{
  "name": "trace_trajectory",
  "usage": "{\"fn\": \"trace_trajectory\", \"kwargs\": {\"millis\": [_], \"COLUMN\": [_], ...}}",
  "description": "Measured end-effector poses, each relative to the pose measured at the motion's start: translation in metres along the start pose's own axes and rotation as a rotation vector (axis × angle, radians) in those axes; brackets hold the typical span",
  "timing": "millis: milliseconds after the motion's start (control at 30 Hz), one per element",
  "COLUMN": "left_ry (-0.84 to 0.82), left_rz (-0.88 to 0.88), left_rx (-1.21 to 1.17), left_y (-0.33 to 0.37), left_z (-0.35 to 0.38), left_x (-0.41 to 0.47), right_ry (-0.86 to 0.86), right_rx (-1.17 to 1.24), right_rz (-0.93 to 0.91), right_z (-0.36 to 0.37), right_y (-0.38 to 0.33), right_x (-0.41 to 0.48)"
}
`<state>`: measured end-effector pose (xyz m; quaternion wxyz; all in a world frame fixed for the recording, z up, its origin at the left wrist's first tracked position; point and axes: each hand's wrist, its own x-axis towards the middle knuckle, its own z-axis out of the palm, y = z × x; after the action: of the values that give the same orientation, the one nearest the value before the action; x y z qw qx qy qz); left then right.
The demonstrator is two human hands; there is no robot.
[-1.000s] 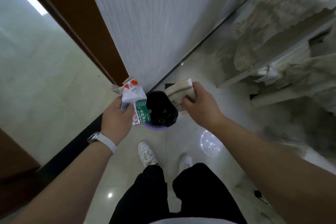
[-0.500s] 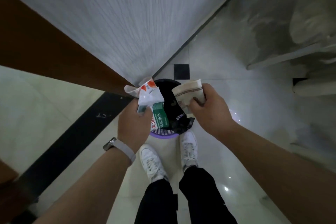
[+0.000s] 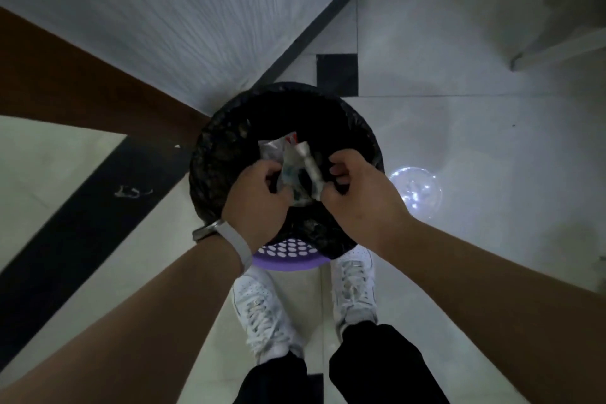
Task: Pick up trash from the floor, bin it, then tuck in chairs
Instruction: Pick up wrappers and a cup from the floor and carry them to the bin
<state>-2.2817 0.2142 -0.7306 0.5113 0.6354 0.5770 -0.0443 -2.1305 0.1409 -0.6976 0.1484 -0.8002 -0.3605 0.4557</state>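
1. While standing over the bin (image 3: 288,252), holds both hands above its open mouth, with the left hand (image 3: 259,197) on the near-left and the right hand (image 3: 360,200) on the near-right, close together but apart.
2. Grips the crumpled wrapper (image 3: 288,170) with the left hand, fingers curled round its lower part. Shows white, a red patch at the top and some green lower down, all blurred.
3. Curls the right hand's fingers and thumb beside the folded paper (image 3: 310,167), thumb tip at the paper's lower end. Cannot tell through the blur whether pinched or merely touched.
4. Sets both pieces of trash between the two hands, side by side and touching, over the bin's dark inside and within the ring of its rim as seen from above.
5. Wears a pale wristband (image 3: 236,243) on the left wrist and white shoes (image 3: 262,311), toes just short of the bin's near wall.
6. Lined with a black liner (image 3: 216,154) folded over the rim — only the near part of the purple perforated wall showing.
7. Stands at the foot of a pale grained wall (image 3: 164,10), beside a brown panel (image 3: 65,75), on a glossy pale floor (image 3: 459,141). Beyond the bin, a black tile (image 3: 337,74); to the left, a dark strip (image 3: 65,223) bearing a small white scrap (image 3: 131,192); just right of the right hand, a round light reflection (image 3: 414,190).
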Motion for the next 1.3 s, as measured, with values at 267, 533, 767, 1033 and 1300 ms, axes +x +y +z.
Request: {"fn": "trace_trajectory", "kwargs": {"millis": [267, 533, 767, 1033, 1300], "left_ry": [-0.318, -0.108, -0.041, 0.013, -0.04], "left_rz": [-0.187, 0.159, 0.489, 0.824, 1.033], "left_rx": [0.053, 0.231, 0.415, 0.615, 0.678], "left_y": [0.013, 0.078, 0.157, 0.259, 0.348], "left_z": [-0.021, -0.093, -0.175, -0.236, -0.224], "left_x": [-0.047, -0.096, -0.176, -0.304, -0.398], "right_ry": [-0.027, 0.045, 0.127, 0.264, 0.407], "right_rx": [-0.152, -0.381, -0.565, -0.64, -0.631], "right_rz": [-0.061, -0.203, -0.229, -0.162, -0.046], "right_z": [-0.029, -0.082, -0.15, -0.229, -0.273], "right_y": [-0.022, -0.078, -0.154, -0.227, -0.23], "right_x": [-0.031, -0.077, -0.183, -0.337, -0.466]}}
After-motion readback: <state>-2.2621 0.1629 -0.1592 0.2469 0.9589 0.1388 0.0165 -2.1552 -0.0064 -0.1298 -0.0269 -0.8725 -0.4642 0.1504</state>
